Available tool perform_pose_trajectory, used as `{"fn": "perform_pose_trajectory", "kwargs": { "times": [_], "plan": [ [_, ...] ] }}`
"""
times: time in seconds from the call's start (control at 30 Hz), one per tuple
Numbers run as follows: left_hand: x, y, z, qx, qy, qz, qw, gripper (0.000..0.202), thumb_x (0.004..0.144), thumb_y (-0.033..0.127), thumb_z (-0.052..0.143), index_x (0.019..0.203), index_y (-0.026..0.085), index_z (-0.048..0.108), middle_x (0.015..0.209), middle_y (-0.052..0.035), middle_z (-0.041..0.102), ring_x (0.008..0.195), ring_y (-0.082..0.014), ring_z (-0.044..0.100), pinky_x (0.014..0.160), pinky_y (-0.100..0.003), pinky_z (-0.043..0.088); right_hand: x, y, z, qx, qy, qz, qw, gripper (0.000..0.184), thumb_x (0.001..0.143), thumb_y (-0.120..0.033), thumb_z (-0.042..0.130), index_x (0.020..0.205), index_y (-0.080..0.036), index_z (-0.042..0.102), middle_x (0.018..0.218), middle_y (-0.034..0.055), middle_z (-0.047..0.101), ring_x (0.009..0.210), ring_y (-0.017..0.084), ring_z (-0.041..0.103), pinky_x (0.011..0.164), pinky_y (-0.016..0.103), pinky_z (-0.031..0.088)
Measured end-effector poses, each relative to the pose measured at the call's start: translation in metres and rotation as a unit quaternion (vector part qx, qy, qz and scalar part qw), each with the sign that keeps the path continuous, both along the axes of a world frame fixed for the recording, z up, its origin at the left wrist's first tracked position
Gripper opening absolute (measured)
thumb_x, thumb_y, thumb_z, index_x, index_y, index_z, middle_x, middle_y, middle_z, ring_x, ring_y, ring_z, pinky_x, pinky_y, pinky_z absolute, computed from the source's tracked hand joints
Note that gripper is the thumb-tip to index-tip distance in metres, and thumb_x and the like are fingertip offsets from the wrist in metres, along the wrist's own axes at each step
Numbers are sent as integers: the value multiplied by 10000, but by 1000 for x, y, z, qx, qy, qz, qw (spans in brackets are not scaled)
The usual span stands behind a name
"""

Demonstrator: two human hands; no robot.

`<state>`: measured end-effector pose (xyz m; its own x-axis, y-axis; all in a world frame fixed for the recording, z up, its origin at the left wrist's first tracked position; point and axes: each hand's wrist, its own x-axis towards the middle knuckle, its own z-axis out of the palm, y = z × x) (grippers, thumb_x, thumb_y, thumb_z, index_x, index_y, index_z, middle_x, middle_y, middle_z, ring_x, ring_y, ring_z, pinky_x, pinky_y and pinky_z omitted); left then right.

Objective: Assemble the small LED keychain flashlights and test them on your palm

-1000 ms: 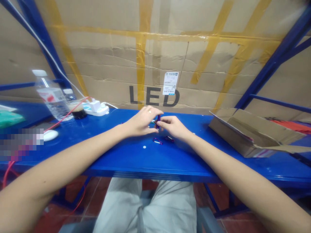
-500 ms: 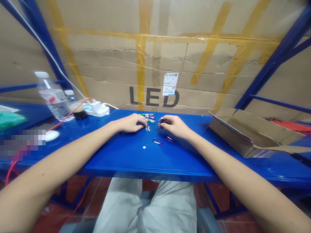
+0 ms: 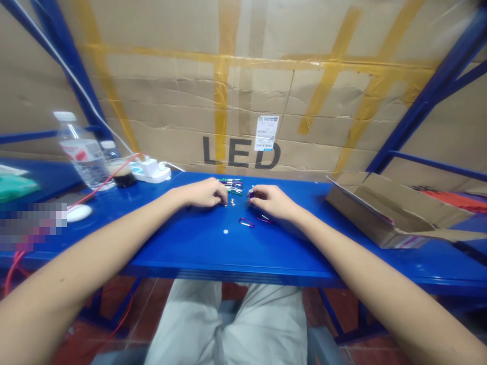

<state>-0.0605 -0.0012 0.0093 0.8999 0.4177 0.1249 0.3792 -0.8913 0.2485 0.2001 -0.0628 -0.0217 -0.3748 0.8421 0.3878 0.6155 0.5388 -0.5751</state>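
My left hand (image 3: 207,193) rests on the blue table (image 3: 190,243), its fingers curled down and closed over a small shiny round metal piece at the fingertips. Just right of them lie a couple of similar small round pieces (image 3: 233,202). My right hand (image 3: 271,199) pinches a small dark blue object (image 3: 251,194) with a pale end between thumb and fingers; its kind is too small to tell. Behind and between the hands is a pile of green, purple and silver carabiners (image 3: 235,185). In front of my right hand lie a pink carabiner (image 3: 246,223) and a second pink carabiner (image 3: 264,219).
A small white disc (image 3: 225,231) lies nearer the table's front edge. To the left stand a water bottle (image 3: 85,159), a small dark-filled bottle (image 3: 124,175), a white power strip (image 3: 154,174) and a white mouse (image 3: 78,213). An open cardboard box (image 3: 380,223) is at the right.
My left fingertips have drawn slightly left and down, with one small round piece now at them, apart from the others. My right hand has barely moved, still pinching the dark blue object.
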Motion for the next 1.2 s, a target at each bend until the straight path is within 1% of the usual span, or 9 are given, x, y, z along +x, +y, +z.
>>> {"fn": "perform_pose_trajectory", "kwargs": {
  "times": [0.2, 0.33, 0.5, 0.67, 0.83, 0.93, 1.0, 1.1, 1.2],
  "plan": [
    [-3, 3, 2, -23, 63, 53, 996, 316, 818, 138, 592, 1074, 213, 761, 1071, -27, 750, 913, -155, 665, 796, -241, 482, -4, -3, 1, -32, 16, 42, 998, 120, 819, -209, 627, 902, -181, 709, 905, 36, 727, 831, 196, 652, 803, 329, 510],
    [-1, 3, 1, -24, 69, 59, 996, 191, 855, 206, 618, 988, 195, 755, 1000, -34, 741, 868, -153, 658, 767, -242, 464, -6, -4, 2, -45, 7, 39, 998, 131, 813, -211, 640, 909, -180, 723, 894, 39, 725, 800, 192, 642, 788, 332, 513],
    [2, -2, 4, -32, 60, 94, 993, 105, 824, 186, 645, 899, 173, 718, 894, -27, 732, 784, -148, 643, 693, -239, 444, -6, -5, 4, -48, 6, 36, 998, 123, 817, -224, 645, 904, -182, 721, 880, 34, 720, 784, 184, 638, 781, 327, 514],
    [3, -2, 6, -54, 55, 92, 993, 69, 804, 182, 670, 841, 178, 728, 870, -18, 752, 792, -150, 655, 719, -244, 451, -6, -5, 4, -46, 6, 37, 998, 119, 813, -225, 651, 897, -181, 721, 863, 32, 718, 771, 180, 633, 767, 322, 515],
    [1, -1, 5, -35, 52, 78, 995, 92, 800, 172, 668, 841, 193, 748, 879, -12, 763, 823, -157, 674, 753, -256, 466, -6, -5, 3, -44, 13, 38, 998, 110, 804, -229, 668, 887, -187, 728, 840, 28, 716, 765, 182, 634, 762, 319, 515],
    [1, -2, 6, -6, 3, 64, 998, 103, 802, 154, 650, 825, 189, 744, 862, -16, 752, 822, -158, 674, 777, -268, 480, -6, -5, 4, -46, 11, 41, 998, 116, 806, -228, 662, 893, -187, 728, 855, 31, 721, 777, 187, 638, 774, 327, 515],
    [4, -6, 7, 27, -74, 48, 996, 106, 820, 165, 647, 863, 187, 742, 898, -26, 747, 851, -163, 676, 807, -283, 493, -5, -5, 4, -49, 8, 44, 998, 126, 810, -230, 653, 902, -183, 725, 874, 35, 725, 793, 191, 641, 788, 334, 514],
    [14, -16, 8, 65, -187, 8, 980, 115, 859, 204, 662, 947, 183, 732, 961, -48, 741, 902, -172, 672, 844, -307, 507, -6, -4, 3, -57, 5, 49, 997, 149, 816, -241, 638, 923, -177, 721, 894, 37, 729, 811, 196, 646, 801, 339, 508],
    [25, -28, 5, 87, -216, -43, 971, 110, 893, 218, 659, 972, 179, 726, 954, -61, 736, 914, -178, 656, 847, -315, 506, -7, -5, 3, -56, 3, 48, 997, 159, 812, -263, 641, 913, -166, 715, 870, 36, 729, 792, 197, 642, 782, 334, 497]
  ]
}}
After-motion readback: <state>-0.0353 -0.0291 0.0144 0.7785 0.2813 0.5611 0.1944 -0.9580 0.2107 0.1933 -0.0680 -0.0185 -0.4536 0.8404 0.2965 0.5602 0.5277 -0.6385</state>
